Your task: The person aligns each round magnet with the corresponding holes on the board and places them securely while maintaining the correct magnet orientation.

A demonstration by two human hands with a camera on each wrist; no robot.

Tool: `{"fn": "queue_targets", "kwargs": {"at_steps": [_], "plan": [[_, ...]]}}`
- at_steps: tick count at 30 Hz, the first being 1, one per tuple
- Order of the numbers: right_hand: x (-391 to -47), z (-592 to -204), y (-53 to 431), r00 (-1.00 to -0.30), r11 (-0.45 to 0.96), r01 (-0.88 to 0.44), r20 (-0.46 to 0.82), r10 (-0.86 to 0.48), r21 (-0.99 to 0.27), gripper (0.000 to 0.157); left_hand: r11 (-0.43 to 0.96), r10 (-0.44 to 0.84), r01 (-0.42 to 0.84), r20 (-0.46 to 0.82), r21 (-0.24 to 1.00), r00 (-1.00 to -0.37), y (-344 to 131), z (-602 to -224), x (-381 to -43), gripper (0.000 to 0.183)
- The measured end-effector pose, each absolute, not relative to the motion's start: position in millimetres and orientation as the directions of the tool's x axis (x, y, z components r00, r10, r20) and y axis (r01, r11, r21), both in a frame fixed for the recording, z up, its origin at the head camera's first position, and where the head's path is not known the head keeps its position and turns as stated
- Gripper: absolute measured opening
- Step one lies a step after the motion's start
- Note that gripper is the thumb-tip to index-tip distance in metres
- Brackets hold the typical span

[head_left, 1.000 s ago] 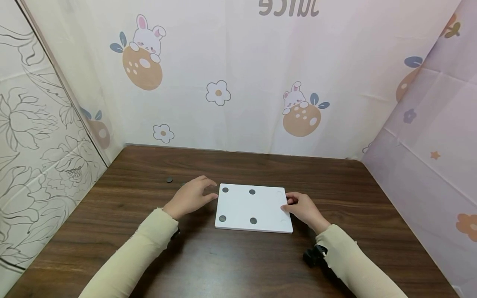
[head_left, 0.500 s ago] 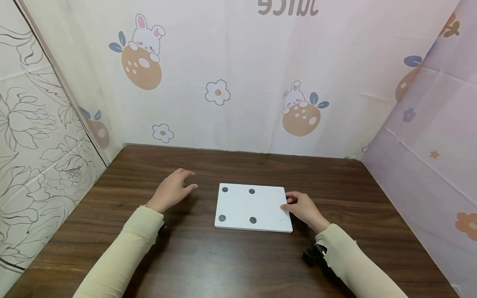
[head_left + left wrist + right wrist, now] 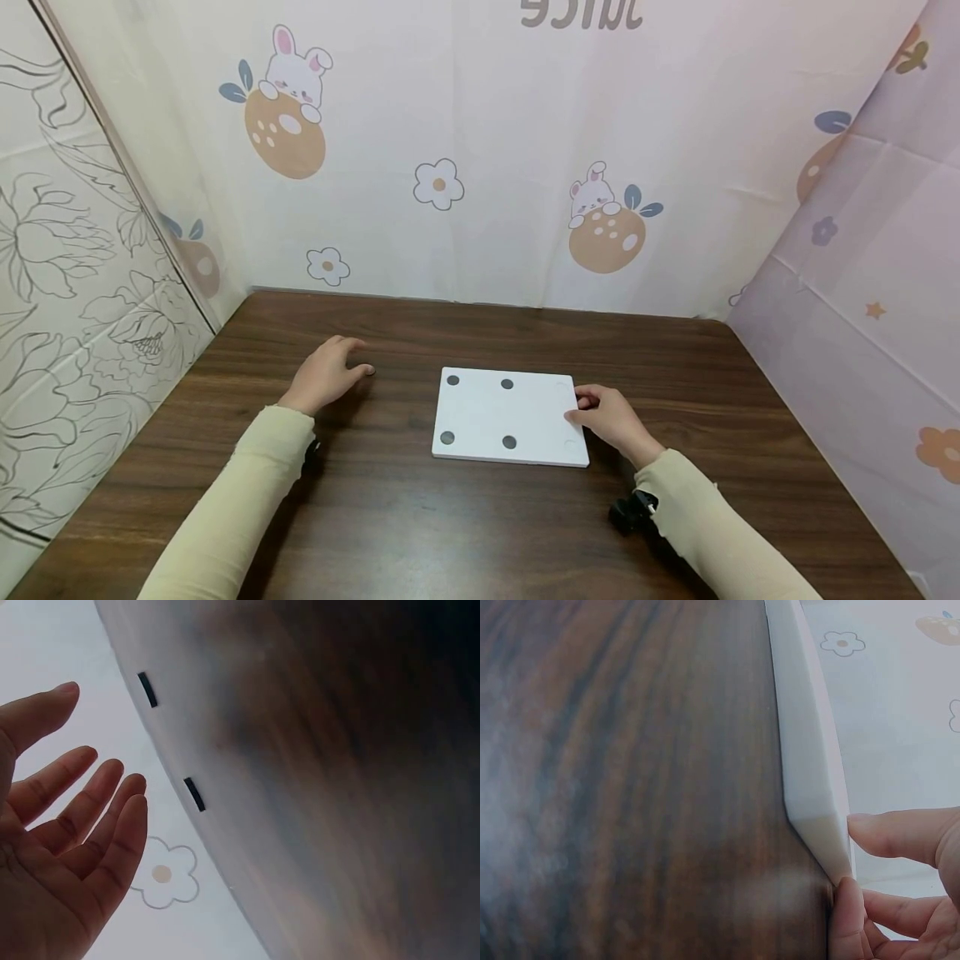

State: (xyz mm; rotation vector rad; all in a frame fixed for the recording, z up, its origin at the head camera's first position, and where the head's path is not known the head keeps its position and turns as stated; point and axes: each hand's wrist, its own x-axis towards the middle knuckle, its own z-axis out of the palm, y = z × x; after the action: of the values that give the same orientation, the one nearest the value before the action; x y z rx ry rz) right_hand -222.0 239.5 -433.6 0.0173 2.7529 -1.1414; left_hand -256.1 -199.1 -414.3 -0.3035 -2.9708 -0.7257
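Note:
A white rectangular board (image 3: 510, 414) lies flat on the table, with several dark round discs (image 3: 510, 442) on its left and middle parts. Two faint circular marks show near its right end. My right hand (image 3: 611, 423) pinches the board's right edge, thumb on top and fingers at the side; the right wrist view shows the grip on the white edge (image 3: 810, 750). To the left of the board, my left hand (image 3: 327, 375) hovers with loosely bent fingers, holding nothing. Two loose black discs (image 3: 148, 690) lie near it in the left wrist view; in the head view the hand mostly hides them.
The dark wood table (image 3: 480, 525) reaches a patterned curtain (image 3: 495, 233) at the back. More printed cloth (image 3: 862, 317) hangs at the right, and a flower-drawn panel (image 3: 90, 292) stands at the left. A black device (image 3: 633, 512) sits under the right wrist.
My left hand has moved left, away from the board's left edge, to the two loose discs. My right hand and the board have stayed in place.

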Motion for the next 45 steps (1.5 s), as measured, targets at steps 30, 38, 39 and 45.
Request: {"fn": "queue_targets", "kwargs": {"at_steps": [30, 38, 39, 45], "plan": [[-221, -434, 240, -0.987, 0.708, 0.081, -0.153, -0.039, -0.702, 0.050, 0.905, 0.222, 0.204, -0.005, 0.373, -0.975, -194, -420, -277, 0.032], [-221, -434, 239, -0.986, 0.706, 0.083, -0.159, -0.042, -0.703, 0.049, 0.915, 0.211, 0.188, -0.028, 0.356, -0.977, -194, -421, -278, 0.024], [-221, -434, 240, -0.987, 0.707, 0.082, -0.158, -0.042, -0.703, 0.049, 0.916, 0.213, 0.190, -0.027, 0.353, -0.977, -194, -421, -278, 0.023], [-222, -435, 240, -0.986, 0.705, 0.089, -0.162, -0.036, -0.703, 0.048, 0.918, 0.218, 0.198, -0.020, 0.343, -0.976, -193, -421, -278, 0.019]]}}
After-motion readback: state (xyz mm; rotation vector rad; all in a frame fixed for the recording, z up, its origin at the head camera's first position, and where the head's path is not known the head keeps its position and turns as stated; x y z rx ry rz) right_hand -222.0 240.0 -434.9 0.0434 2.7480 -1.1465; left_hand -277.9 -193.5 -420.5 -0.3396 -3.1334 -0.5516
